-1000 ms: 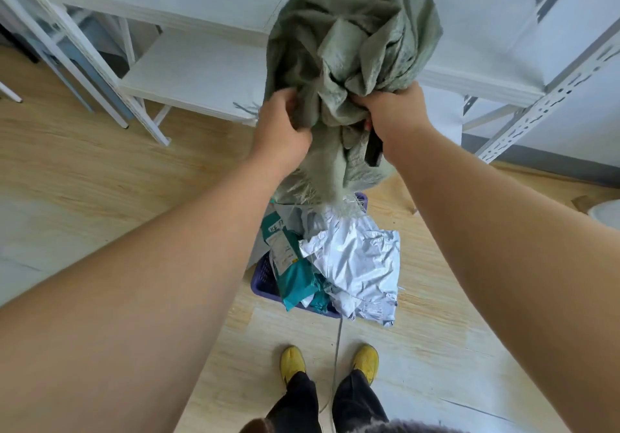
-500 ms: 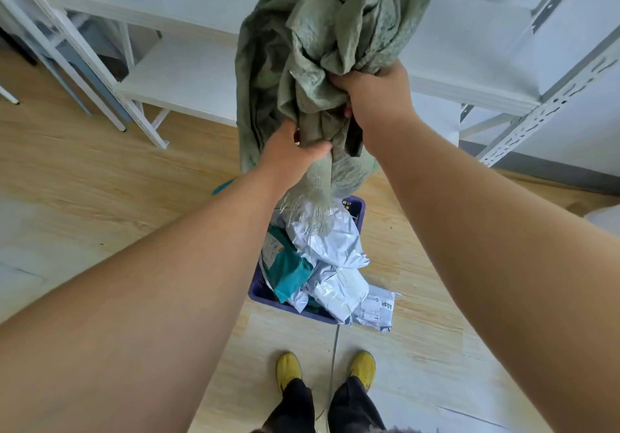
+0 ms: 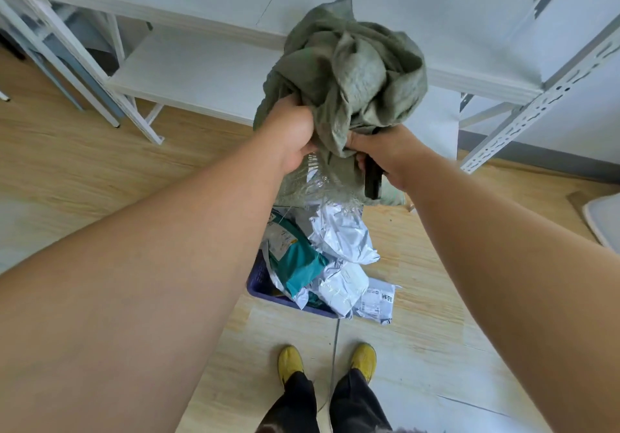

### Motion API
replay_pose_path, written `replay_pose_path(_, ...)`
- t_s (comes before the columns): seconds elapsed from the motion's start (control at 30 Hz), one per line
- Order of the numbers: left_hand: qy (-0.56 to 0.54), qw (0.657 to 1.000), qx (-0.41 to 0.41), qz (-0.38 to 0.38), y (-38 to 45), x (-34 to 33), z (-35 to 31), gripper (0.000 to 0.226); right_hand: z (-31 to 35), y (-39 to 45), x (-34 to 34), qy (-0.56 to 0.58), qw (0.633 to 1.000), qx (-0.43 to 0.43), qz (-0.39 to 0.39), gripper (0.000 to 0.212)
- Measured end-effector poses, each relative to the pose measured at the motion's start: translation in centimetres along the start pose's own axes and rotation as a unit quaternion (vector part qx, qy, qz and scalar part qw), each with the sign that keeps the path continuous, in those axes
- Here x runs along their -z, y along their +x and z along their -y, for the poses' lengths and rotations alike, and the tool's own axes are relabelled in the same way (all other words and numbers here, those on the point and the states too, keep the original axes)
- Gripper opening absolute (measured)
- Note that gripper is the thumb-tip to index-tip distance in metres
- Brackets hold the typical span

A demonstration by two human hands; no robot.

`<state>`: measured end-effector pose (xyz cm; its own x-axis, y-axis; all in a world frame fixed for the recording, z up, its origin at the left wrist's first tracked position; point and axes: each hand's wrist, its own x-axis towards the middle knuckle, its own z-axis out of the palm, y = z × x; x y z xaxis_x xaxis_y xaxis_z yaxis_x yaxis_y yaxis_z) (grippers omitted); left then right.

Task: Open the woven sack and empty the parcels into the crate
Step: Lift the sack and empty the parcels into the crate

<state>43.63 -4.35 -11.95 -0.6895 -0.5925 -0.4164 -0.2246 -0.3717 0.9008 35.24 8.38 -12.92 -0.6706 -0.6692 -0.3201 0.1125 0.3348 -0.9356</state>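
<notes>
I hold the grey-green woven sack [image 3: 349, 70] bunched up and upside down, above the purple crate [image 3: 260, 281] on the floor. My left hand [image 3: 293, 134] grips the sack's left side. My right hand [image 3: 391, 154] grips its right side together with a small black object [image 3: 372, 179]. The sack's frayed open mouth [image 3: 312, 187] hangs down over the pile. Silver parcels [image 3: 339, 238] and a teal parcel [image 3: 295, 258] lie heaped in the crate. One labelled silver parcel [image 3: 377, 301] sticks out past the crate's right edge onto the floor.
White metal shelving [image 3: 201, 73] stands just behind the crate, with slotted uprights [image 3: 523, 114] at the right. My yellow shoes [image 3: 290, 362] stand on the wooden floor right in front of the crate. A white object [image 3: 604, 221] shows at the right edge.
Both hands have shifted their hold on the bunched sack, the left one moving up to its left side. The sack now sits lower and more to the right; the parcels have settled in the crate.
</notes>
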Motion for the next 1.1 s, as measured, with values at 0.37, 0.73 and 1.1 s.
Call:
replay_pose_path(0.37,0.175,0.982,-0.071,-0.032,0.1,0.4,0.7,0.047,-1.9,2.1,2.3,0.161,0.963,-0.114,-0.186,0.03)
replay_pose_path(0.73,0.431,0.898,0.075,0.035,1.8,4.9,13.2,0.061,-1.5,6.3,1.8,0.315,0.933,-0.12,-0.125,0.02)
replay_pose_path(1.1,0.311,0.948,0.005,0.071,7.1,6.2,10.5,0.081,-1.8,7.3,-4.7,0.412,0.89,-0.145,-0.13,0.021)
